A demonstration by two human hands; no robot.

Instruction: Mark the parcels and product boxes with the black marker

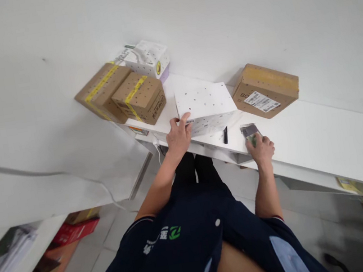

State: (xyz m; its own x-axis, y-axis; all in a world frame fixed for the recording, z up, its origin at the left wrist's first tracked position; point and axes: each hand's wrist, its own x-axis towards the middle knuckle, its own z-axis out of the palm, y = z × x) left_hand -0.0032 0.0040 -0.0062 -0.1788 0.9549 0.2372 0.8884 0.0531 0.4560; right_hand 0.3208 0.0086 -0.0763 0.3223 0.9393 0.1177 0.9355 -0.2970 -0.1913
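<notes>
We've got the left hand (179, 132) at the near left corner of the white dotted carton (205, 99), fingers bent against it; gripping or just steadying, can't tell. Right hand (261, 147) has its fingers bent over the near end of a smartphone (250, 130), by the front edge of the white desk (332, 140); gripped or merely touched, again can't tell. Carton sits on the desk, near face close to that edge. Between carton and phone: 1 slim black object (225, 135), too small to identify. Further out, 1 labelled brown carton (265, 89) on the right, 2 yellow-taped brown cartons (138, 97) on the left. Risks, our call: pulling the carton towards the body could tip it off the edge; sweeping the right hand leftward could knock the black object down; a loose hold could drop the phone; the white cable (155, 140) could snag the left forearm.
</notes>
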